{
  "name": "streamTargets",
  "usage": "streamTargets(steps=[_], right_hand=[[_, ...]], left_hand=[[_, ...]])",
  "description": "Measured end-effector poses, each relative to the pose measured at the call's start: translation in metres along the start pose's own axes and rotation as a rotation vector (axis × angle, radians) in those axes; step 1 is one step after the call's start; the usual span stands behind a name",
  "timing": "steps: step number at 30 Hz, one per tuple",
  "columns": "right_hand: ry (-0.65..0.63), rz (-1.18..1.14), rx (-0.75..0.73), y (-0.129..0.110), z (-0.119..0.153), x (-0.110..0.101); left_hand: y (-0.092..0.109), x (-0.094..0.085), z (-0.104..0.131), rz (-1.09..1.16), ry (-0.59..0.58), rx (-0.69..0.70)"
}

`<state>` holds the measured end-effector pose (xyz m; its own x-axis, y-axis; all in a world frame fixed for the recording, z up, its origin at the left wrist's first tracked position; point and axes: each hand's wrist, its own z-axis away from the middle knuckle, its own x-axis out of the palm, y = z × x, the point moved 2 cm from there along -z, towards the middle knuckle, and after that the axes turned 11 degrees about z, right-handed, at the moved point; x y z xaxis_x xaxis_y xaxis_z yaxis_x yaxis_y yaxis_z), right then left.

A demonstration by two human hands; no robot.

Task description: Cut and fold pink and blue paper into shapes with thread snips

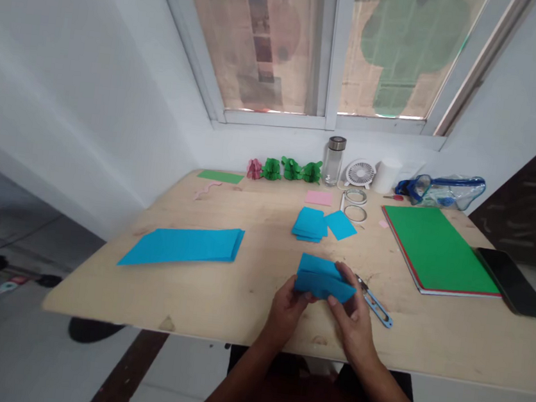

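Between my two hands is a piece of blue paper with a fold running across it, held just above the table's front part. My left hand pinches its lower left edge. My right hand grips the right side, thumb in front and fingers around the far edge. Right beside that hand lies a blue-handled utility knife, partly covered by it. A small pile of blue paper squares sits just beyond, with one loose blue square touching it. To the left rest larger blue sheets.
A stack of green and red sheets lies right, next to a black phone. Along the back stand green paper shapes, a glass bottle, a small white fan, tape rolls and a clear pouch.
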<state>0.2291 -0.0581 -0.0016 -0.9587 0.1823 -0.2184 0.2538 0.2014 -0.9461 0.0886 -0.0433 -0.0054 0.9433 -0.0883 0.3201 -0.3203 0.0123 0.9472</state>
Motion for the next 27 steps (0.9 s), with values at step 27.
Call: streamTargets(steps=[27], right_hand=[[-0.062, -0.066, 0.24, 0.023, 0.006, 0.019]], left_hand=[[-0.01, -0.008, 0.01, 0.191, 0.113, -0.215]])
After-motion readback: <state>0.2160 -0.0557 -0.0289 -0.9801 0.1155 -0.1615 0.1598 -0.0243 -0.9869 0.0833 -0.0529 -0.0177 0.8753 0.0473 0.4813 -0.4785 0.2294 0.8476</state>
